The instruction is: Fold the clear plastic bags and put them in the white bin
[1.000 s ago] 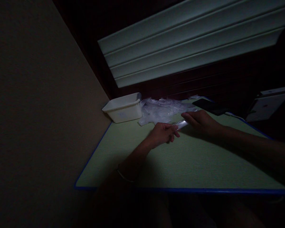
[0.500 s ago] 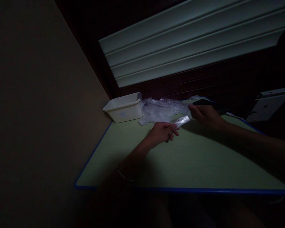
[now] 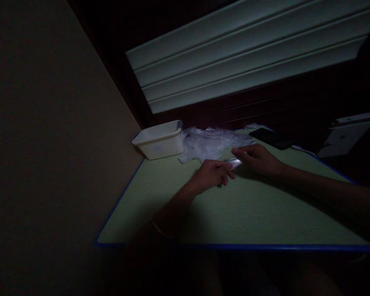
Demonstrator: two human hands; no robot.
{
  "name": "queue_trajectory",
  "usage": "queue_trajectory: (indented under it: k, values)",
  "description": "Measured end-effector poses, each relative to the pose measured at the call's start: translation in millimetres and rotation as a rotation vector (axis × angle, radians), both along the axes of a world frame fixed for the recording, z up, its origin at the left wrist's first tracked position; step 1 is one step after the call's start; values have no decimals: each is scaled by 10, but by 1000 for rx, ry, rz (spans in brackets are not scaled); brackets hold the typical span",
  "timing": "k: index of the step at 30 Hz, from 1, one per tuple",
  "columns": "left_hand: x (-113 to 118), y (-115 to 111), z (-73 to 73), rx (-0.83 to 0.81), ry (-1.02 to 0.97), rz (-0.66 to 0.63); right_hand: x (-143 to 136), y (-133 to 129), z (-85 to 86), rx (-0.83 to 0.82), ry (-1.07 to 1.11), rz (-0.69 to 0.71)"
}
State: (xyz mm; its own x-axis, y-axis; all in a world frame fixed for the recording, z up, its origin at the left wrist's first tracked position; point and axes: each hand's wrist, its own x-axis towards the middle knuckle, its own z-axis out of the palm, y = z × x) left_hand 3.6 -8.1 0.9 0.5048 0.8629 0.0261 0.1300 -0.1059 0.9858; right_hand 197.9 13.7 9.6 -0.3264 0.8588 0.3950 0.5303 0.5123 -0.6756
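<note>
A small shiny clear plastic packet is held above the green table, between my two hands. My left hand pinches its left end between thumb and fingers. At its right end is my right hand, closed with thumb and fingers together on the packet's upper edge. Behind my hands lies a loose pile of clear plastic bags. A white rectangular bin stands at the left of the pile. What is inside the packet cannot be made out.
The green table has a blue edge. A dark flat object lies at the back right. Beyond the right edge is a white device. A wall rises at the left.
My right hand has moved left and slightly down, onto the packet. The dark flat object behind it shows more fully. My left hand has barely moved.
</note>
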Motion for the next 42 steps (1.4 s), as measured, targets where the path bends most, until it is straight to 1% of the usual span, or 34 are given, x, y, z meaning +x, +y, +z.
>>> queue_trajectory:
  k: [5,11,15,18,20,22,24,29,35,40,42]
  values:
    - [-14,-12,27,-24,-22,17,36,45,-1,17,32,40]
    - [-44,11,11,-5,-33,14,95,95,28,17,41,-21]
    - [-46,18,13,1,5,43,151,145,31,36,161,-64]
    - [-43,15,24,-7,37,48,163,143,60,92,213,2]
    - [-44,12,32,-17,33,44,149,115,88,82,176,88]
    - [-49,8,39,-20,17,46,130,85,102,28,134,164]
    - [-57,7,43,-13,5,41,118,72,91,-33,125,196]
    - [-66,12,39,-6,12,30,143,116,25,-39,102,167]
    - [-60,2,49,-17,36,50,157,112,40,30,8,131]
    - [-109,48,-3,-39,63,-65,168,105,31,93,-105,110]
    - [-125,73,-25,-38,42,-71,165,104,22,111,-135,117]
